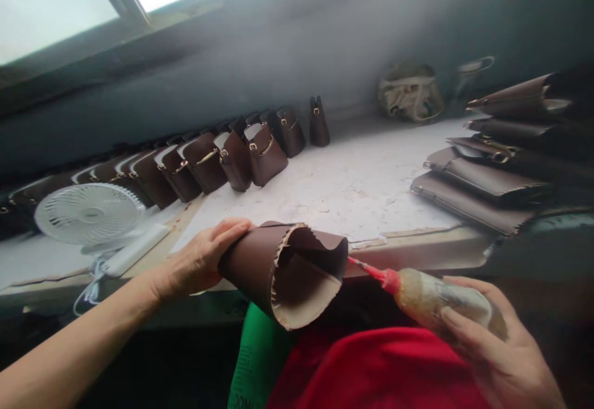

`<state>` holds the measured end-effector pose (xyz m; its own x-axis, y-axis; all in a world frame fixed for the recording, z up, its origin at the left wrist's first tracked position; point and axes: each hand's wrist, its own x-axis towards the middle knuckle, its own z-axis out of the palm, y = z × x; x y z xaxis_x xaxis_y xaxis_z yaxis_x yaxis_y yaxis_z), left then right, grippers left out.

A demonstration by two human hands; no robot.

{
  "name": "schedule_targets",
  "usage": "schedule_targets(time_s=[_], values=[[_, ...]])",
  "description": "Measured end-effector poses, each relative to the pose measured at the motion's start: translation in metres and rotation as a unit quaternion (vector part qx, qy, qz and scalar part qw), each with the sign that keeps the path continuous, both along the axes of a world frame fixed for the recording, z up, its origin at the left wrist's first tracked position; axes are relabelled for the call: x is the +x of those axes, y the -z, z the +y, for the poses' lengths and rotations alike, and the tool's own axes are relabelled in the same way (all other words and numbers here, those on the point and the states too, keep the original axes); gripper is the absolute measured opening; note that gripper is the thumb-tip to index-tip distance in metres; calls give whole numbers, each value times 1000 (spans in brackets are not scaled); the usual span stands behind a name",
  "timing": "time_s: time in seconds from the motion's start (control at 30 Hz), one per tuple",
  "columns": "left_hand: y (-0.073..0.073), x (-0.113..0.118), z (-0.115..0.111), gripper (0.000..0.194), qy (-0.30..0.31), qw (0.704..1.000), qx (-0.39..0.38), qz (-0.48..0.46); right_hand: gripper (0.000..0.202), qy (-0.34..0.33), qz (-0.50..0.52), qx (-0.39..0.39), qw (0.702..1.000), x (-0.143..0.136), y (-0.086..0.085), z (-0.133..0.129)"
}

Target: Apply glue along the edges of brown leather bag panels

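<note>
My left hand (211, 251) grips the closed end of a brown leather bag body (250, 260). Its open end faces me and to the right, showing a jagged cut edge and a pale strip along the lower rim. In my right hand (501, 341) is a dirty, see-through glue bottle (434, 301) with a red cap and a thin red nozzle. The nozzle tip points left, at or very close to the bag's right rim; I cannot tell whether it touches. The left fingers on the bag's far side are hidden.
Rows of brown bags (202, 161) with small buckles stand along the back left of the white-covered table (343, 192). A white fan (90, 214) is at left. More bag bodies (482, 180) are stacked at right. A pale bundle (411, 93) lies near the wall.
</note>
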<state>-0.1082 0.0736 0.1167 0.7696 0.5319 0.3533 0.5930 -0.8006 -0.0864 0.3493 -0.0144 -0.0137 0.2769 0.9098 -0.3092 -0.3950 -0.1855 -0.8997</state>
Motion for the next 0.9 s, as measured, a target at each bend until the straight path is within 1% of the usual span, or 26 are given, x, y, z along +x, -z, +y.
schedule_targets(time_s=[0.07, 0.13, 0.23, 0.3, 0.4, 0.5, 0.67, 0.73, 0.8, 0.9], values=[[-4, 6, 2, 96, -15, 1000, -9, 22, 76, -10, -40, 3, 999, 1, 3, -3], [-10, 15, 2, 103, -29, 998, -28, 44, 73, -9, -105, 7, 994, 0, 1, -5], [-17, 31, -1, 110, -36, 994, -70, 76, 64, 8, -216, 24, 976, -5, -7, -6], [-20, 37, -3, 110, -28, 992, -81, 89, 60, 16, -264, 30, 964, -9, -15, -6], [-22, 39, -2, 112, -36, 995, -55, 81, 58, 5, -285, 34, 958, -14, -22, -4], [-21, 36, -2, 114, -45, 996, -25, 69, 56, -8, -289, 53, 956, -16, -24, 2], [-14, 31, -7, 97, -51, 997, 7, 54, 52, -22, -301, 85, 949, -14, -21, 10], [-11, 30, -10, 95, -51, 997, 6, 50, 50, -34, -314, 99, 944, -12, -18, 11], [-10, 29, -10, 97, -47, 998, -1, 48, 45, -42, -339, 136, 930, -11, -15, 13], [-9, 28, -10, 98, -52, 997, -4, 54, 36, -38, -387, 251, 887, -8, -11, 17]])
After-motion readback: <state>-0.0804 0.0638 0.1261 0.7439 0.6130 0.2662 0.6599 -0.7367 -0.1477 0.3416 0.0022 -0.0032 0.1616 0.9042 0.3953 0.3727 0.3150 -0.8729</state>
